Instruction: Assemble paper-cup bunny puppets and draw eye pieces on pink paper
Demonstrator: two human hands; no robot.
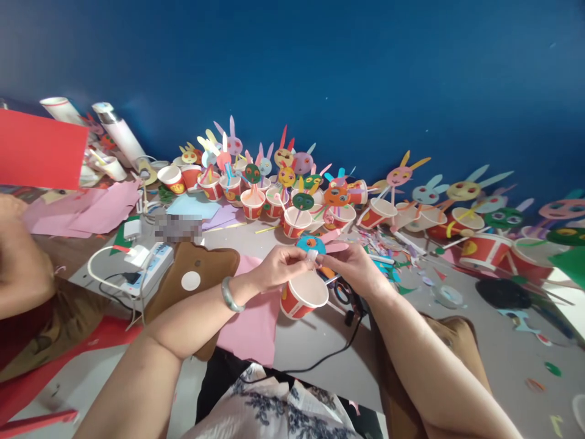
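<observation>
Over a red-and-white paper cup (304, 296), my two hands meet fingertip to fingertip. My left hand (284, 267) is closed in a pinch on a small white piece (312, 255), which may be tape. My right hand (354, 269) is also closed, its fingertips at the other side of that piece. Just behind the fingers shows a blue paper rabbit face (311, 244) with orange eyes and pink ears (336, 246); whether a finger grips it is hidden. The cup stands upright on the table, on the edge of a pink paper sheet (249, 317).
Several finished rabbit cups (298, 222) line the blue wall. Left are a power strip (148, 268), a brown cushion-like pad (201, 271) and another person's arm (22, 268). Scissors (342, 292) and a black cable (320, 364) lie right of the cup, paper scraps (379, 244) beyond.
</observation>
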